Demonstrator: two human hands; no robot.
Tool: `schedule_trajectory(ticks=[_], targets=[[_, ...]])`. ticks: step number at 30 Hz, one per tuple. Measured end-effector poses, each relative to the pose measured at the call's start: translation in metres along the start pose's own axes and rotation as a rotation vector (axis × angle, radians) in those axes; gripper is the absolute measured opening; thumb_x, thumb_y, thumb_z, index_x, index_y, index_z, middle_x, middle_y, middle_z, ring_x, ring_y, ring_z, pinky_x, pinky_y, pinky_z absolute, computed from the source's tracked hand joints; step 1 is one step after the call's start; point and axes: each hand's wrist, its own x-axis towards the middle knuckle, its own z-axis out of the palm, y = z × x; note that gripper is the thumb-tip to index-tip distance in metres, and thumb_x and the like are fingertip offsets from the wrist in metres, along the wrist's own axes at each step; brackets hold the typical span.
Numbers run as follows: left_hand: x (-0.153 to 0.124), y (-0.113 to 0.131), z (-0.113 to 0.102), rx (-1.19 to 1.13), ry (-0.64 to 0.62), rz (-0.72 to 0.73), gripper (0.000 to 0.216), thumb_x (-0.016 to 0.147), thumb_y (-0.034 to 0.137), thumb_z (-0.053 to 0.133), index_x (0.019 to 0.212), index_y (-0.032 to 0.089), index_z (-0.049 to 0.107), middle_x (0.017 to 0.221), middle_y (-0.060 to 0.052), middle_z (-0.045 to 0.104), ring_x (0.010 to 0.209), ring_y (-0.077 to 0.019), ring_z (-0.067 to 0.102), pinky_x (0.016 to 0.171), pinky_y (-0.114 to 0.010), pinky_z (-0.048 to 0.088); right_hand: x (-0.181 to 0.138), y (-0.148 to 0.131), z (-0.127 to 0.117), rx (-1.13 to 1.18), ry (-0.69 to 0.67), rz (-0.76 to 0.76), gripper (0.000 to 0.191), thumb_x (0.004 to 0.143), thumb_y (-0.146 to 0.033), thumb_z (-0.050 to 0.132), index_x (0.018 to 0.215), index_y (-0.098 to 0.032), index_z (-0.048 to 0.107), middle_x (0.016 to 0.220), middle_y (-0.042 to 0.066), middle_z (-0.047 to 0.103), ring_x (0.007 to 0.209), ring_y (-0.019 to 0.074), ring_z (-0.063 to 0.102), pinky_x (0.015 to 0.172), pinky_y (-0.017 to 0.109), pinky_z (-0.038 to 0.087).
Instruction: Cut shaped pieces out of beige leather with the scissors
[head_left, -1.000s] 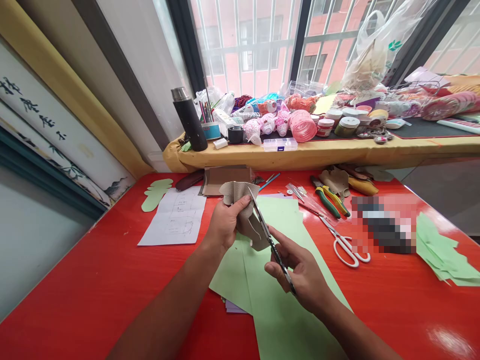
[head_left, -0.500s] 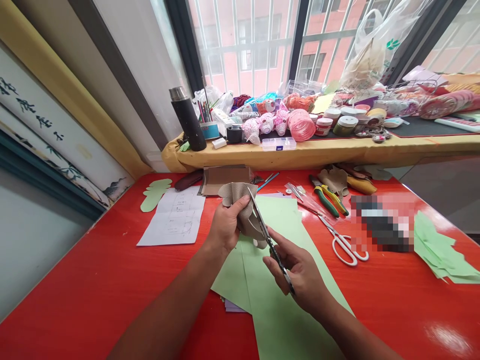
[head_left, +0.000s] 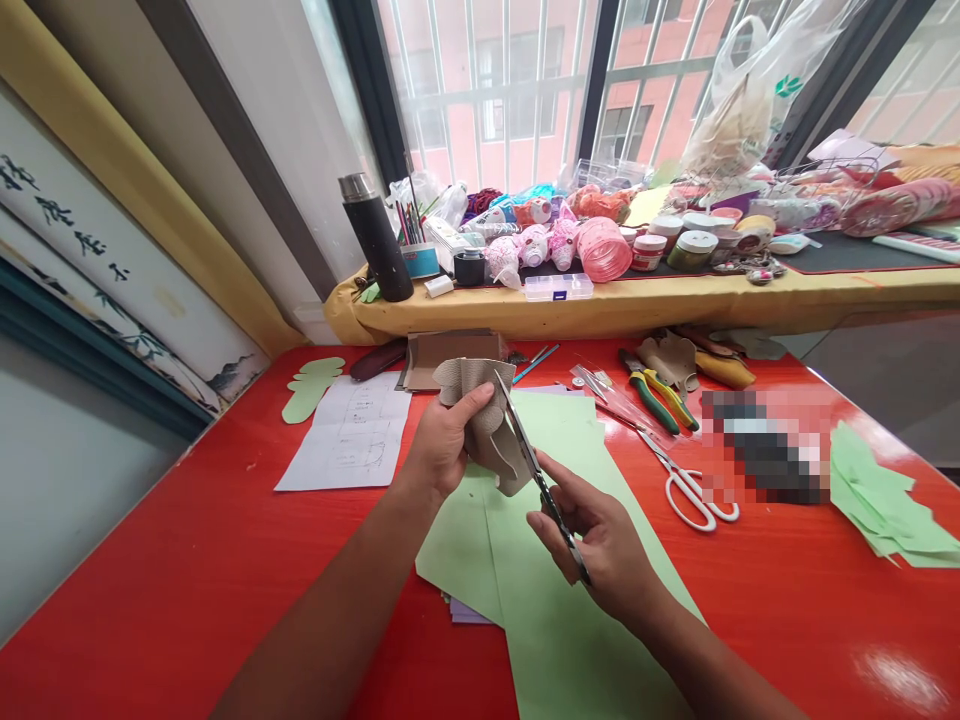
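My left hand is closed on a greyish-tan piece of leather, thumb on top, with the piece bent and its lower part curling down. My right hand grips a pair of scissors with dark handles. Their blades point up and to the left, lying along the right edge of the leather piece. Whether the blades are closed on it, I cannot tell. Both hands are above green paper spread on the red table.
On the table's left are a white sheet with drawn lines and a green paper cutout. White-handled scissors, pliers and green scraps lie to the right. A black flask stands on the crowded sill.
My left hand has shifted slightly left with the leather piece, whose lower part now hangs differently beside the blades. My right hand and the scissors have hardly moved.
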Motion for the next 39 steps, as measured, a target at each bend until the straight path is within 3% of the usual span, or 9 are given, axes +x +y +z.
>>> schedule_trajectory(ticks=[8,15,24,35,39], targets=[[-0.001,-0.003,0.002,-0.008,0.023,0.054,0.038,0.065,0.035,0.100,0.091,0.017,0.078,0.080,0.000,0.075,0.068,-0.0137,0.066,0.067,-0.027,0.056,0.001,-0.002,-0.002,-0.005,-0.038,-0.002,0.071,0.098,-0.037,0.075,0.161,-0.008,0.058,0.071,-0.007,0.038,0.061,0.0150,0.035,0.058,0.031,0.033],[-0.007,-0.014,0.012,-0.045,0.050,-0.009,0.040,0.063,0.038,0.099,0.087,0.015,0.077,0.077,-0.001,0.074,0.068,-0.0146,0.067,0.068,-0.027,0.056,0.000,-0.003,-0.002,0.053,-0.041,0.024,0.077,0.098,-0.043,0.078,0.163,-0.009,0.055,0.073,-0.005,0.046,0.061,0.0151,0.041,0.061,0.032,0.040],[-0.009,-0.020,0.013,-0.022,0.023,0.083,0.032,0.070,0.036,0.095,0.089,0.017,0.078,0.079,-0.001,0.074,0.071,-0.0146,0.067,0.071,-0.027,0.057,-0.003,0.002,-0.002,0.048,0.001,-0.003,0.068,0.101,-0.040,0.076,0.161,-0.013,0.060,0.073,-0.006,0.036,0.060,0.0140,0.032,0.054,0.029,0.030],[-0.013,-0.018,0.015,-0.002,0.025,0.090,0.041,0.075,0.050,0.094,0.092,0.017,0.076,0.072,0.000,0.069,0.062,-0.0136,0.062,0.062,-0.027,0.054,-0.003,-0.003,0.001,0.058,0.002,-0.065,0.060,0.101,-0.029,0.073,0.159,-0.016,0.063,0.076,-0.005,0.040,0.063,0.0143,0.033,0.055,0.029,0.032],[-0.012,-0.014,0.014,-0.003,0.054,0.126,0.040,0.071,0.046,0.098,0.087,0.016,0.076,0.073,0.000,0.070,0.065,-0.0127,0.063,0.066,-0.025,0.054,-0.003,-0.004,0.001,0.027,-0.002,-0.057,0.062,0.100,-0.030,0.074,0.159,-0.015,0.063,0.075,-0.005,0.038,0.063,0.0147,0.032,0.056,0.029,0.032]])
